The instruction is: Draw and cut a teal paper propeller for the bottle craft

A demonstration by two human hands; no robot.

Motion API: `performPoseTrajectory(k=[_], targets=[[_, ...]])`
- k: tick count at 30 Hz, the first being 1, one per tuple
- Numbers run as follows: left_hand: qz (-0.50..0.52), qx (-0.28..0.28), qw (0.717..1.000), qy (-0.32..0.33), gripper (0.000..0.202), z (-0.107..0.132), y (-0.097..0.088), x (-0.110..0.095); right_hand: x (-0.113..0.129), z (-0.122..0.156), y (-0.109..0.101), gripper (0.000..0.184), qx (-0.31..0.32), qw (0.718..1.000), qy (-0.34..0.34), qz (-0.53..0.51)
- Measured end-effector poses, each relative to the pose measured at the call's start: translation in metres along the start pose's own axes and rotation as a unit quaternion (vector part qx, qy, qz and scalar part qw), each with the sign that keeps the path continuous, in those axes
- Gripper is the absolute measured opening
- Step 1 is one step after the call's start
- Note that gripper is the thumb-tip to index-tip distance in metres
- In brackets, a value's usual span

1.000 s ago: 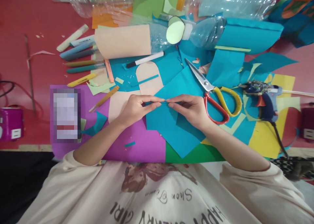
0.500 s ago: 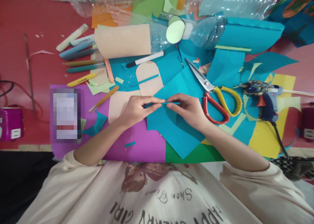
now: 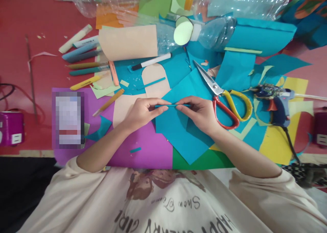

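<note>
At the centre of the frame, the left hand and the right hand each pinch one end of a thin teal strip, held just above a teal sheet. Pulling the ends apart too hard could tear or crease it.

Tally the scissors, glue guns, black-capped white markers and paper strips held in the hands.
Scissors: 1
Glue gun: 1
Black-capped white marker: 1
Teal strip, pinched between left hand and right hand: 1
Total: 4
</note>
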State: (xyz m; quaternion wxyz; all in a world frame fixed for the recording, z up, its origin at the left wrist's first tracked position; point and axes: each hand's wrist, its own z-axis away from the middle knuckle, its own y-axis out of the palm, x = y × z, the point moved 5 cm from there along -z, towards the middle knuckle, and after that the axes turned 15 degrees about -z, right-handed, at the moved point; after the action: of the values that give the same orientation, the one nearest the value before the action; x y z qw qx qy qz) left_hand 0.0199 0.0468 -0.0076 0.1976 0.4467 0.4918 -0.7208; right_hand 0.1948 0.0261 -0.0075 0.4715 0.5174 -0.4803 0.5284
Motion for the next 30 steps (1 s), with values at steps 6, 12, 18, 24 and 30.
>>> performPoseTrajectory(k=[6,12,18,24,30], targets=[[0.003,-0.001,1.0,-0.003,0.028,0.0003,0.0013,0.0033,0.0019,-0.0003,-0.0014,0.028,-0.005,1.0,-0.005,0.017],[-0.01,0.004,1.0,-0.007,0.032,0.0007,0.0009,0.0031,0.0014,-0.0006,-0.0023,0.037,-0.004,1.0,0.008,0.023],[-0.005,-0.004,1.0,-0.001,0.032,-0.0003,-0.0012,0.0005,0.0001,-0.0007,-0.0016,0.035,-0.001,1.0,-0.003,0.004],[-0.021,-0.021,0.999,-0.016,0.043,0.0,-0.0031,0.0029,-0.0009,-0.0001,-0.001,0.031,0.003,1.0,0.008,0.006],[0.026,-0.042,0.998,-0.042,0.046,-0.0018,-0.0067,0.0085,-0.0016,-0.002,-0.0054,0.032,-0.02,1.0,-0.003,-0.009]])
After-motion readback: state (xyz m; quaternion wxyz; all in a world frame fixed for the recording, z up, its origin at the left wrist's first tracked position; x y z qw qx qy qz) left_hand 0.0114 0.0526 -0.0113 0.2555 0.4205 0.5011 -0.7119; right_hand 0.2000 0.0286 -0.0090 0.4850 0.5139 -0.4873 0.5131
